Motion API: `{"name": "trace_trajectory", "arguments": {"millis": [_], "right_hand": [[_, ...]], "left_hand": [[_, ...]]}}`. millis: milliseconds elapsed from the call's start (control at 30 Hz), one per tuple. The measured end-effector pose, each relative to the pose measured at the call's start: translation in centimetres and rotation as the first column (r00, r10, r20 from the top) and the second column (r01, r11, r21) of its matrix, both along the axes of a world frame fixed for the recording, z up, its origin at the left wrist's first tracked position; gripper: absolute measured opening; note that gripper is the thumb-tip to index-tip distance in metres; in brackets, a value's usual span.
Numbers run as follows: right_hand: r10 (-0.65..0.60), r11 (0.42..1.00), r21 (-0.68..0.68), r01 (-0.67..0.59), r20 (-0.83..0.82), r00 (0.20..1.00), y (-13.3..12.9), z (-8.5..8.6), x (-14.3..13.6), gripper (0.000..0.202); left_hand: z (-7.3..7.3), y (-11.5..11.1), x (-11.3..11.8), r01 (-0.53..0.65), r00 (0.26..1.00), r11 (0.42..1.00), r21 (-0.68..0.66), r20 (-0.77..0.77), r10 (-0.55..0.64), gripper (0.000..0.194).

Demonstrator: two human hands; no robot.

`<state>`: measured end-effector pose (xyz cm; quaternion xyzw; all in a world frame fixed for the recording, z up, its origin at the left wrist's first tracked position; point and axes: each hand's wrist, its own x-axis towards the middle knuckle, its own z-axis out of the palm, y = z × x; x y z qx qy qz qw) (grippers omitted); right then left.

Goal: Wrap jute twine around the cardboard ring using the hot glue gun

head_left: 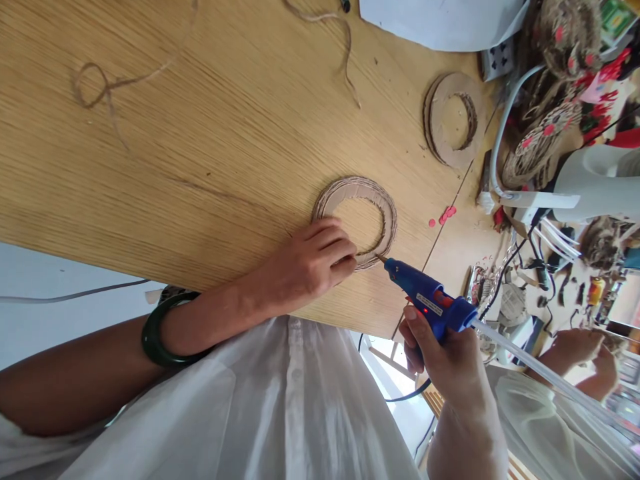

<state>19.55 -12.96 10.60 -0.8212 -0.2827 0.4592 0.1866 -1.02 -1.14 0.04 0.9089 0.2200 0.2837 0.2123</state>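
Note:
A cardboard ring [386, 207] with twine wound around its outer edge lies flat on the wooden table. My left hand [320, 260] is closed on the ring's near left side, fingers over its rim. From under that hand a length of twine [215, 191] trails left across the tabletop. My right hand [440, 353] grips a blue hot glue gun [425, 297], whose small red light is lit. The gun's nozzle points at the ring's near right edge, touching or almost touching it. A clear glue stick [530, 363] sticks out of the gun's back end.
Cardboard rings [467, 150] lie stacked at the far right. Small red discs [447, 215] sit near a table seam. Loose twine [347, 50] and white paper [440, 27] lie at the back. Cables, a power strip [497, 60] and craft pieces crowd the right; another person's hands [583, 357] work there.

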Motion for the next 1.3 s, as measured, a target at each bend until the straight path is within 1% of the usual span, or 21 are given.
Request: {"name": "trace_trajectory", "arguments": {"millis": [200,367,467,567,700,933,1067,1167,1233,1300], "right_hand": [[-0.009,1.000,-0.016,0.009,0.007,1.000,-0.3,-0.2,0.1,0.041],[-0.018,1.000,0.003,0.018,0.020,1.000,-0.3,0.0,-0.2,0.039],[-0.033,0.999,0.028,0.032,0.033,0.999,-0.4,0.3,-0.4,0.040],[-0.015,1.000,0.015,0.015,0.020,1.000,-0.7,0.5,-0.5,0.040],[0.014,1.000,-0.025,-0.013,0.041,0.999,-0.8,0.3,-0.5,0.043],[0.060,0.998,-0.025,-0.059,0.064,0.996,-0.4,0.6,-0.8,0.045],[0.052,0.998,-0.029,-0.050,0.061,0.997,-0.2,0.8,-1.0,0.045],[0.076,0.996,-0.048,-0.073,0.064,0.995,-0.3,0.8,-1.1,0.047],[0.083,0.995,-0.055,-0.079,0.071,0.994,-0.3,0.8,-1.2,0.049],[0.065,0.997,-0.044,-0.062,0.083,0.994,-0.3,0.8,-1.3,0.047]], "left_hand": [[0.1,0.0,0.0,0.000,1.000,1.000,-0.014,0.013,0.000,0.011],[0.3,-0.1,0.0,0.000,1.000,1.000,0.005,0.023,0.000,0.012],[0.2,-0.1,0.0,0.000,1.000,1.000,0.009,0.003,0.000,0.012],[0.1,-0.1,0.0,0.003,1.000,1.000,-0.007,-0.017,-0.004,0.011],[0.0,-0.2,0.0,-0.007,1.000,1.000,-0.026,0.002,0.007,0.011],[0.0,-0.2,0.1,0.004,1.000,0.999,-0.052,0.019,-0.003,0.011],[0.0,-0.2,0.2,0.001,0.999,0.997,-0.081,0.032,0.002,0.013],[0.0,-0.2,0.2,-0.013,0.999,0.996,-0.087,0.032,0.016,0.014],[0.1,-0.2,0.2,-0.013,1.000,0.997,-0.081,0.023,0.014,0.014],[0.1,-0.2,0.2,-0.009,1.000,0.998,-0.064,0.018,0.010,0.012]]}}
